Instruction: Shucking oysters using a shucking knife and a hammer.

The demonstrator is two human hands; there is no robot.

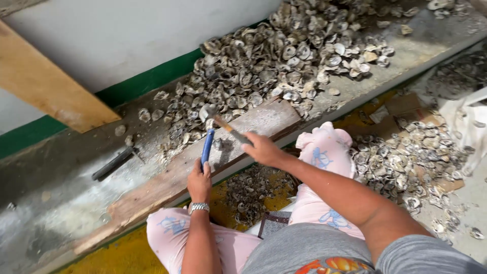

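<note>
- Hands: we are gripping a blue-handled tool (207, 144) in our left hand (199, 181).
- Our right hand (262, 148) is clasping a hammer (223, 123) over the plank (253, 124), beside the shell heap (284, 56).

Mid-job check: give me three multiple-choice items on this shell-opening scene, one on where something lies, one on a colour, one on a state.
1. Where does the big heap of shells lie?
A. on the ledge along the wall
B. in the person's lap
C. on the leaning plank

2. What colour is the handle of the tool in the left hand?
A. red
B. blue
C. yellow

3. What is the state of the right hand?
A. open and empty
B. flat on the board
C. closed on a hammer

Answers: 1 A, the heap runs beside the green-edged wall. 2 B, a blue handle rises from the fist. 3 C, its fingers wrap the hammer's handle above the wooden board.
</note>
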